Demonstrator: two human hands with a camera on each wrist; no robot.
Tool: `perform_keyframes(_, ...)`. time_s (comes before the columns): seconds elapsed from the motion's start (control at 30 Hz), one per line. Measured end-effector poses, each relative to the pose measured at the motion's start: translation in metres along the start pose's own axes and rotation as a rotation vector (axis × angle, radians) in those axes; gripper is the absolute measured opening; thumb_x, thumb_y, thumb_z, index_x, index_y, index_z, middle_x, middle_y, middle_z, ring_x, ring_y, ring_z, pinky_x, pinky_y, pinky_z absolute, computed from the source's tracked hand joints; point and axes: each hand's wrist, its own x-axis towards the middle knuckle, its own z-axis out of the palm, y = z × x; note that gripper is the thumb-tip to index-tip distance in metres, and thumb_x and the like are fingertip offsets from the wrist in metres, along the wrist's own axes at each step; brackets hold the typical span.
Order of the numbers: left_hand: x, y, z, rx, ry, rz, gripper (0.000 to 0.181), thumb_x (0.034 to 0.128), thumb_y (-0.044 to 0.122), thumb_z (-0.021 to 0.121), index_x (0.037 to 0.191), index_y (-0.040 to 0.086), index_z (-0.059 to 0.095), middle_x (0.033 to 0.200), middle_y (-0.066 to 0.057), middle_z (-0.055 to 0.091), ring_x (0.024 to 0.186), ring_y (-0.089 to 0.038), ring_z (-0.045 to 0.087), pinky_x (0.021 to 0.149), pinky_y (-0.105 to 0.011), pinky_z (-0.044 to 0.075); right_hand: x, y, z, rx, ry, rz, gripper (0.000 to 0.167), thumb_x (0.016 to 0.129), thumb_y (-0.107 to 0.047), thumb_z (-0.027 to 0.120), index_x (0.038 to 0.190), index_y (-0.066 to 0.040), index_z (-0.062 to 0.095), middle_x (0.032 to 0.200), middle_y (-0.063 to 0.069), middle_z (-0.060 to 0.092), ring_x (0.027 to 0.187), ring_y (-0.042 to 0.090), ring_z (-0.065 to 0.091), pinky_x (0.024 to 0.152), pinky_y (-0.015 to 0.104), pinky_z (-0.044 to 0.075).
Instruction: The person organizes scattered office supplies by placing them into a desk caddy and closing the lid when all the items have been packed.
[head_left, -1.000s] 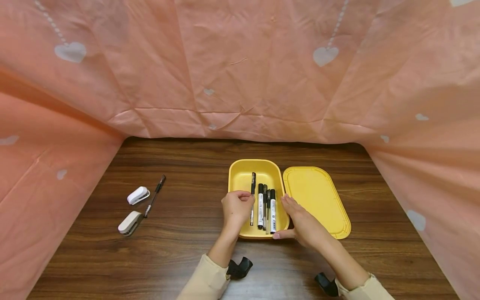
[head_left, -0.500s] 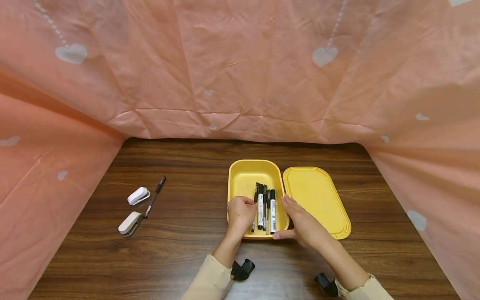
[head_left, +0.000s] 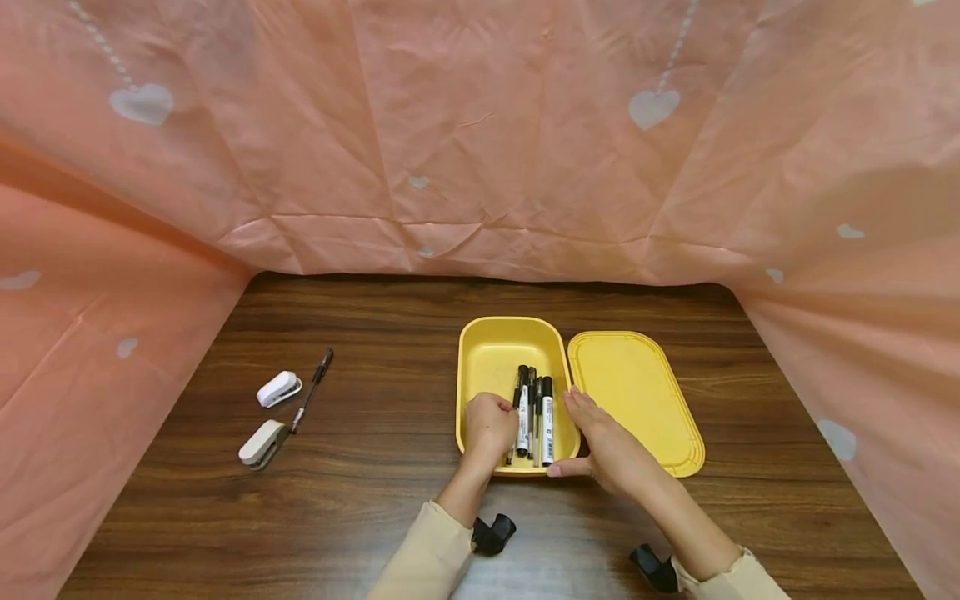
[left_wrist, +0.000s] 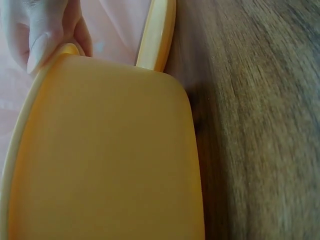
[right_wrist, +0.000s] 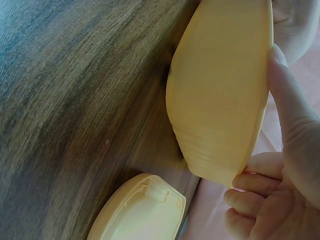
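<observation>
The yellow box (head_left: 495, 354) stands uncovered on the wooden table, with several pens and markers lying side by side in its right half. My left hand (head_left: 489, 425) reaches into it and pinches a slim black-capped gel pen (head_left: 511, 454) beside the left white marker (head_left: 522, 429); the fingertips are partly hidden. My right hand (head_left: 611, 450) rests at the box's near right corner, fingers extended along the right wall and thumb at the near rim. The right wrist view shows that thumb (right_wrist: 290, 95) straight against the rim. A second white marker (head_left: 547, 429) lies closest to the right wall.
The yellow lid (head_left: 637, 400) lies just right of the box. Over on the left are a white stapler (head_left: 278, 388), a beige stapler (head_left: 262, 443) and another black-capped pen (head_left: 312, 390). A pink curtain (head_left: 480, 150) encloses the table's back and sides.
My left hand has moved right and toward me inside the box, bringing the gel pen from apart to right beside the left marker. My right hand stays at the corner.
</observation>
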Motion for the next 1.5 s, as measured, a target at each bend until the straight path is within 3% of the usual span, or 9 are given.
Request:
perform_keyframes(0.17,0.0007,0.0005,0.0029,0.004,0.011,-0.019,0.025,0.0789,-0.002,0.063,0.056,0.007,0.064,0.057,-0.004,0.06,0.053,-0.012,0.05,0.044,-0.021,0.037,-0.0003,0.0003,-0.0009,-0.009,0.002,-0.005,0.105,0.071,-0.049,0.077,0.145,0.01,0.032,0.153,0.029,0.029,0.141,0.044,0.03,0.113,0.055,0.03)
perform_keyframes(0.63,0.0002,0.0015,0.0028,0.01,0.011,-0.025,0.041,0.0743,-0.003,0.067,0.045,0.015,0.044,0.047,0.004,0.038,0.047,-0.011,0.032,0.042,-0.02,0.025,0.0008,0.0011,0.0015,-0.005,-0.007,0.006,0.105,0.071,-0.05,0.077,0.146,0.009,0.032,0.154,0.028,0.028,0.142,0.044,0.029,0.114,0.055,0.029)
perform_keyframes(0.77,0.0008,0.0016,0.0024,0.009,0.025,-0.02,0.031,0.0747,-0.001,0.071,0.049,0.011,0.057,0.052,0.002,0.051,0.051,-0.011,0.042,0.044,-0.021,0.032,0.0013,0.0012,0.0021,-0.003,-0.013,0.012,0.106,0.07,-0.05,0.077,0.146,0.008,0.031,0.155,0.027,0.027,0.143,0.043,0.028,0.114,0.054,0.028)
perform_keyframes(0.87,0.0012,0.0018,0.0022,0.019,0.051,-0.005,0.011,0.0735,0.002,0.076,0.065,0.007,0.073,0.07,-0.003,0.069,0.066,-0.014,0.06,0.054,-0.025,0.047,0.0012,0.0012,0.0011,0.001,-0.022,0.022,0.106,0.071,-0.05,0.077,0.147,0.008,0.031,0.155,0.027,0.026,0.143,0.043,0.027,0.115,0.054,0.027)
perform_keyframes(0.97,0.0015,0.002,0.0019,0.015,0.054,-0.001,0.003,0.0736,0.003,0.077,0.075,0.005,0.077,0.08,-0.009,0.074,0.076,-0.02,0.067,0.061,-0.029,0.053,0.0013,0.0014,0.0001,0.0,-0.029,0.027,0.107,0.071,-0.051,0.076,0.147,0.008,0.03,0.155,0.027,0.025,0.144,0.043,0.026,0.115,0.054,0.027)
perform_keyframes(1.5,0.0018,0.0011,0.003,-0.023,0.048,-0.007,0.008,0.0761,0.002,0.075,0.07,0.006,0.074,0.076,-0.007,0.072,0.069,-0.014,0.064,0.058,-0.025,0.05,0.0009,0.0002,-0.0002,-0.001,-0.025,0.027,0.107,0.071,-0.05,0.077,0.147,0.008,0.03,0.155,0.027,0.026,0.143,0.043,0.027,0.114,0.054,0.028)
